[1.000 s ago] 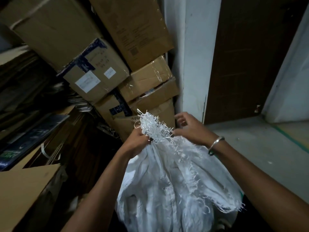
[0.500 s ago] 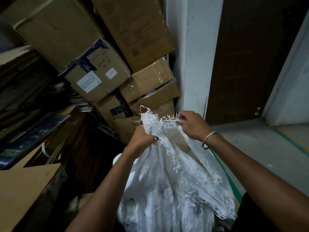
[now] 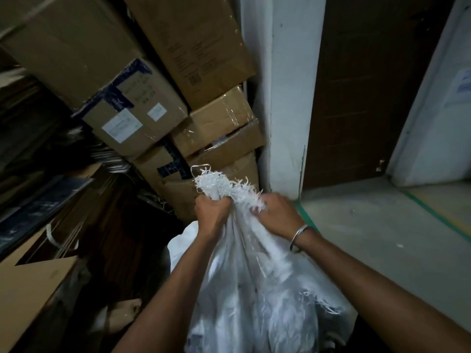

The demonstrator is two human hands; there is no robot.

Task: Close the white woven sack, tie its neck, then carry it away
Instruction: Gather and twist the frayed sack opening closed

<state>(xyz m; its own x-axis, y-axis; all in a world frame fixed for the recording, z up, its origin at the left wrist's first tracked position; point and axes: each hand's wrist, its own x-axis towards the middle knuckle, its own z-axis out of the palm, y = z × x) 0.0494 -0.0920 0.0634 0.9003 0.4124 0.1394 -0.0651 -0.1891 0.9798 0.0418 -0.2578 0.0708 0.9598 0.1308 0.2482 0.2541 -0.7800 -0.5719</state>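
Note:
The white woven sack (image 3: pixel 254 296) stands full in front of me, its body bulging between my forearms. Its frayed top edge (image 3: pixel 219 183) is bunched into a neck that sticks up above my fists. My left hand (image 3: pixel 212 212) is clenched around the left side of the neck. My right hand (image 3: pixel 277 216), with a metal bangle on the wrist, grips the gathered fabric right beside it. Loose frayed strands hang down the sack's right side.
Stacked cardboard boxes (image 3: pixel 142 108) lean just behind the sack on the left. A white wall corner (image 3: pixel 283 123) and a dark brown door (image 3: pixel 369 85) stand ahead. Grey concrete floor (image 3: pixel 382 238) opens to the right. Flattened cardboard (image 3: pixel 30 289) lies at the lower left.
My right hand has drawn the spread-out edge of the sack in to the left hand, so the mouth is now gathered into one tight bunch. The left hand stayed clenched.

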